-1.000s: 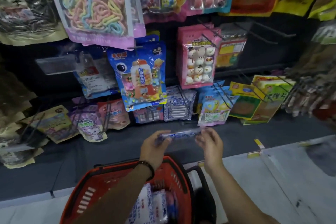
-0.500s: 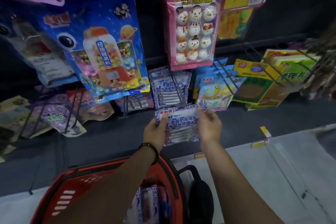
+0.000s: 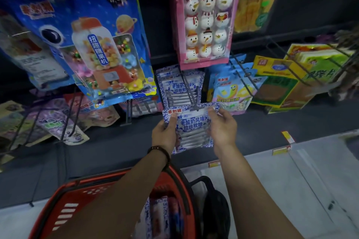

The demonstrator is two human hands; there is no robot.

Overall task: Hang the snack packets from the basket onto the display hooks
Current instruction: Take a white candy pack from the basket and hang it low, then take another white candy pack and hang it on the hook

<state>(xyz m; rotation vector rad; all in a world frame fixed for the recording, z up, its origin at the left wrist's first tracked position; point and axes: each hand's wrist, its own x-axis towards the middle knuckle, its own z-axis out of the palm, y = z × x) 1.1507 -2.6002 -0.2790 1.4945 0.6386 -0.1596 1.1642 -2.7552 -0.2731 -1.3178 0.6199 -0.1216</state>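
from the head camera, looking down at my own arms: my left hand (image 3: 164,134) grips the left edge of a blue-and-white snack packet (image 3: 191,125), thumb lying over the front near its red label, fingers curled behind. my right hand (image 3: 223,128) pinches the packet's upper right corner, fingertips on the front. i hold the packet upright and facing me, its top edge right at the tip of a dark wire display hook (image 3: 189,89); i cannot tell whether the hook has entered the hanging hole. further back on the same hook hang matching blue-and-white packets (image 3: 177,85). above them hangs a pink snowman marshmallow packet (image 3: 204,25), and to its left a big blue candy-machine packet (image 3: 97,35). to the right, yellow and green packets (image 3: 277,83) hang on neighbouring hooks. a dark beaded bracelet (image 3: 158,150) sits on my left wrist. under my left forearm is the red basket (image 3: 64,196), with more blue-and-white packets (image 3: 157,217) inside it.
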